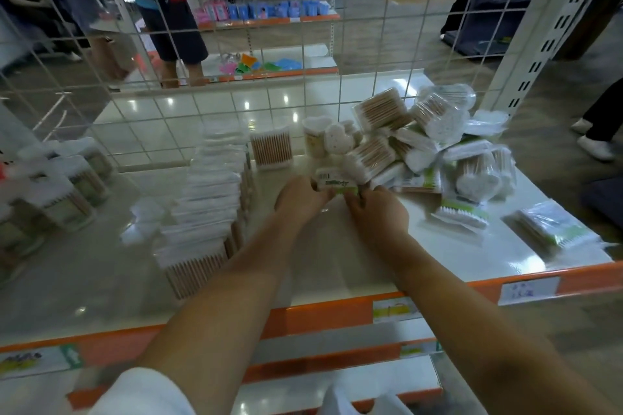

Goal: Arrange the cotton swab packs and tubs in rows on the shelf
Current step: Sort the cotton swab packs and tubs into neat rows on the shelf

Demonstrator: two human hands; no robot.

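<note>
Both bare forearms reach over the orange shelf edge (337, 313), and the left hand (300, 200) and right hand (377, 212) together pinch one flat plastic swab pack (337, 180) with a green label, just before the loose pile of packs (435, 145). Its long axis runs left to right. Beside the left arm a straight row of packs (205, 199) with wooden sticks runs away from the camera on the glossy white shelf (337, 263).

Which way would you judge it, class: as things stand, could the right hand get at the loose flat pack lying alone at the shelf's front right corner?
Probably yes. The flat pack lies apart from the pile on bare shelf, nothing covering it. But the right hand shares a pack with the left hand and must let go first.
</note>
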